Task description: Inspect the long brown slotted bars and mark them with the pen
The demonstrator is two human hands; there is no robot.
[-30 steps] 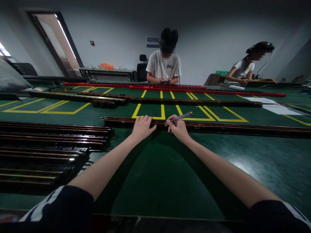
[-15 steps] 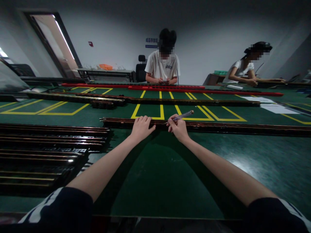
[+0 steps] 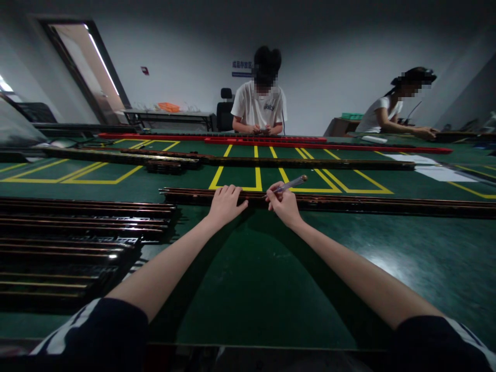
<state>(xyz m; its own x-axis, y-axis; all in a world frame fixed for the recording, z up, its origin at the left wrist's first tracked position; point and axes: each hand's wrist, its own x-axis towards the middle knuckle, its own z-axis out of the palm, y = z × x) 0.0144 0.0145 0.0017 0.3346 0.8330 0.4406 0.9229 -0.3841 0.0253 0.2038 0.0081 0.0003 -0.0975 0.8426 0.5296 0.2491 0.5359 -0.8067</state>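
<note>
A long dark rail (image 3: 372, 204) with copper-coloured strips lies across the green table (image 3: 248, 289). My left hand (image 3: 227, 205) rests on the rail near its left end, fingers over the far edge and thumb pointing right. To its right, my right hand (image 3: 284, 204) is closed on a pen-like tool with a clear handle (image 3: 295, 182). The tool leans up to the right, and its thin tip points down at the rail between my hands. Whether the tip touches the rail is too small to tell.
Stacked dark rails (image 3: 77, 222) lie at the left. Another long rail (image 3: 310, 163) and red rails (image 3: 387, 146) cross the table farther back. Paper sheets (image 3: 445, 173) lie at the right. One person (image 3: 259, 106) works opposite, another (image 3: 387, 113) at the back right.
The handle of the tool in my right hand has tipped slightly to the left. My left hand has not moved. The person at the back right has reached an arm farther right.
</note>
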